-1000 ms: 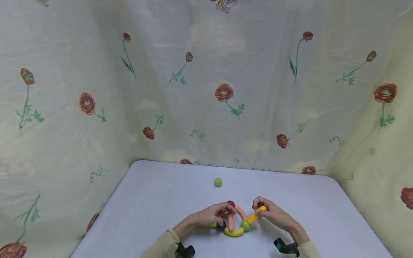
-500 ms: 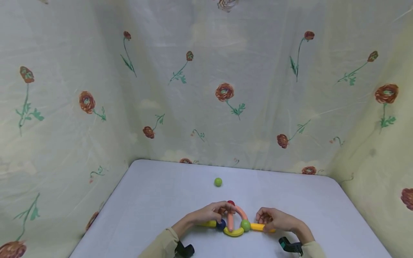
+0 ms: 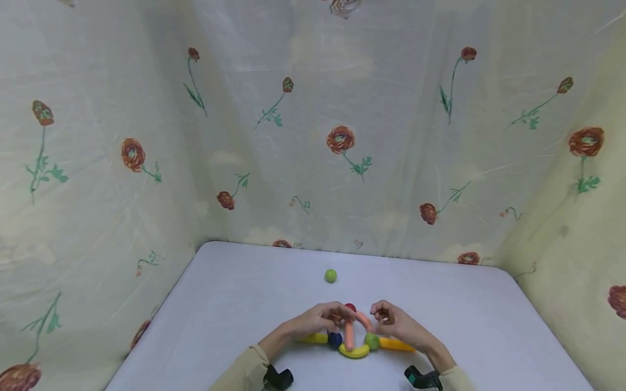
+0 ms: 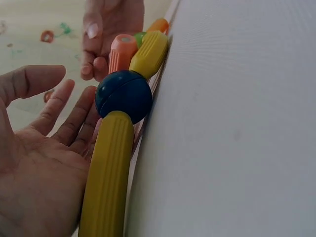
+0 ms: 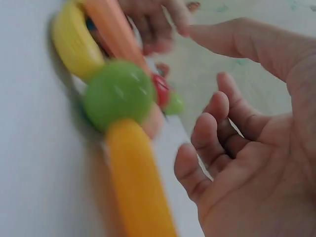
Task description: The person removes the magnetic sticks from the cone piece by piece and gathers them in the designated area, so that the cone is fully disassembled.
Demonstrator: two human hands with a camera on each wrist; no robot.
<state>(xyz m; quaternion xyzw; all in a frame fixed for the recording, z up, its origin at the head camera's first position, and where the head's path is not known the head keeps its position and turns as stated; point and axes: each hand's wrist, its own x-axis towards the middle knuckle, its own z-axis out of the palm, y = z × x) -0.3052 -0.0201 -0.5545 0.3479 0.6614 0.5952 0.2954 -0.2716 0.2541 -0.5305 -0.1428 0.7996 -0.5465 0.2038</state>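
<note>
A toy figure of balls and sticks lies on the table. Its blue ball (image 3: pixel 335 340) joins a yellow stick (image 4: pixel 106 177) on the left and a curved yellow stick (image 3: pixel 354 353) in the middle. Right of that come a green ball (image 5: pixel 118 94) and an orange-yellow stick (image 3: pixel 396 345). A straight pink stick (image 3: pixel 349 336), a curved pink stick (image 3: pixel 364 320) and a red ball (image 3: pixel 350 307) form the upper part. My left hand (image 3: pixel 319 319) hovers by the blue ball, fingers relaxed. Above the green ball, my right hand (image 3: pixel 400 327) has loosely bent fingers and holds nothing.
A loose green ball (image 3: pixel 331 276) lies farther back on the white table (image 3: pixel 254 282). Flower-patterned cloth (image 3: pixel 303 163) hangs behind the table and along both sides. Each wrist wears a dark camera, such as the right wrist camera (image 3: pixel 423 378).
My right hand has lowered the orange-yellow stick from upright-slanting to lying right of the green ball, let go of it, and moved up and left. My left hand has hardly moved.
</note>
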